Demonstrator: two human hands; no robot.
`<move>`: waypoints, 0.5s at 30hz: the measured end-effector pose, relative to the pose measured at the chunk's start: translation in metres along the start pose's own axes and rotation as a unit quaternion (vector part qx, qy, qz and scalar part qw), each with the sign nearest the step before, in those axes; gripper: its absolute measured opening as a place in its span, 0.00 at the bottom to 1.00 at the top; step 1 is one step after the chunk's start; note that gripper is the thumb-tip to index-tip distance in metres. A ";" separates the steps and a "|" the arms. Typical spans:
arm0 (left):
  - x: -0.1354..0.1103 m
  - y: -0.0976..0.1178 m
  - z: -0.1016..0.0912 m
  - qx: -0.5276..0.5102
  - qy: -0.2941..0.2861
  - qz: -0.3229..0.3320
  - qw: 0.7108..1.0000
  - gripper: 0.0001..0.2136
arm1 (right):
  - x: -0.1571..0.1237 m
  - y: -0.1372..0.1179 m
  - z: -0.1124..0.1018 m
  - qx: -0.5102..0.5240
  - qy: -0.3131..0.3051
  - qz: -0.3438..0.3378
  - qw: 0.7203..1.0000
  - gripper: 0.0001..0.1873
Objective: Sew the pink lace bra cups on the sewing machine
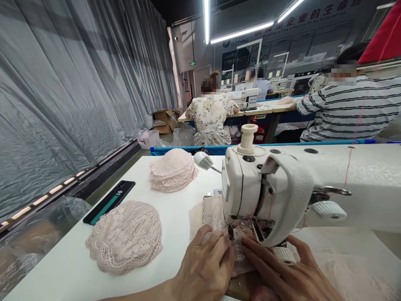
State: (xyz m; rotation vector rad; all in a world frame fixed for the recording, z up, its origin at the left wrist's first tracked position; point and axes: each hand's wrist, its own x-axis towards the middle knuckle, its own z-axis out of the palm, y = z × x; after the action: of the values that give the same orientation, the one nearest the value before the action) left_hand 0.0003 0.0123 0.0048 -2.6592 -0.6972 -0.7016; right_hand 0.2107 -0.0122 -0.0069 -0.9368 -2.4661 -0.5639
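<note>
A white sewing machine (244, 184) stands before me, its presser foot over a piece of pale pink lace fabric (214, 211). My left hand (208, 259) is just left of the foot, its fingers curled and pinching the lace. From the right, my right hand (285, 267) reaches under the machine head. Its fingers lie stretched out on the fabric close to the foot, and part of the hand is hidden by the machine. Pink thread (348, 165) runs down to the machine from above.
On the white table (175, 213) lie a near stack of lace pieces (128, 236), a farther stack of pink lace cups (172, 169) and a dark phone (109, 202). Sheer fabric (347, 263) spreads at the right. Other people sit at machines beyond; a grey curtain (78, 83) hangs left.
</note>
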 end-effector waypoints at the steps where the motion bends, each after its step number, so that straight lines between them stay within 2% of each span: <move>1: -0.001 0.001 0.000 -0.003 0.013 0.006 1.000 0.04 | 0.001 -0.002 -0.002 0.015 0.008 0.014 1.000 0.21; 5: -0.005 0.002 0.000 -0.009 0.042 0.027 0.999 0.05 | 0.003 -0.012 -0.009 0.067 0.056 0.105 0.991 0.23; 7: -0.007 0.002 0.002 0.002 0.049 0.032 0.998 0.06 | 0.005 -0.015 -0.010 0.074 0.073 0.128 0.986 0.23; 15: -0.005 0.004 0.005 0.009 0.076 0.041 0.996 0.09 | 0.016 -0.015 -0.015 0.078 0.089 0.107 0.987 0.29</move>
State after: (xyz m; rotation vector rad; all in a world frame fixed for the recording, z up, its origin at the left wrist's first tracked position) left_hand 0.0002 0.0093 -0.0023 -2.5696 -0.5466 -0.8601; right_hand 0.1929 -0.0218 0.0107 -1.0240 -2.1816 -0.3598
